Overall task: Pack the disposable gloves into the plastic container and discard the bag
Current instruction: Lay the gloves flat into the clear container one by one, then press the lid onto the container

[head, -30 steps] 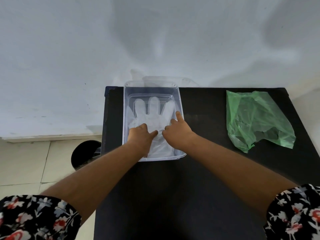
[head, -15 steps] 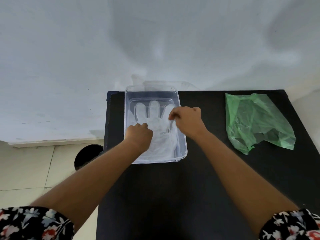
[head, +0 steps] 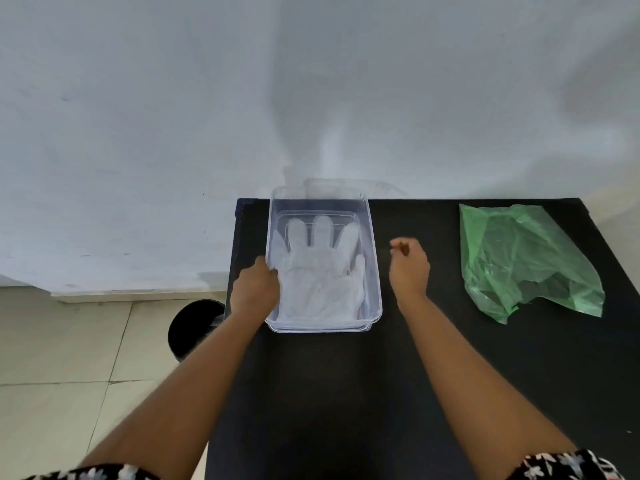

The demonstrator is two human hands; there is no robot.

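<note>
A clear plastic container (head: 375,271) stands at the back left of the black table (head: 346,393). Translucent white disposable gloves (head: 322,271) lie flat inside it, fingers pointing away from me. My left hand (head: 256,289) rests on the container's left wall, fingers curled over the rim near the gloves. My right hand (head: 408,265) hovers over the table just right of the container, loosely curled and holding nothing. A crumpled green plastic bag (head: 519,261) lies at the back right of the table, apart from both hands.
A black round bin (head: 194,327) stands on the tiled floor left of the table. A white wall runs behind the table. A clear lid (head: 346,188) leans behind the container against the wall.
My right hand has come out of the container and moved right over the table. My left hand has slid from the gloves to the container's left wall.
</note>
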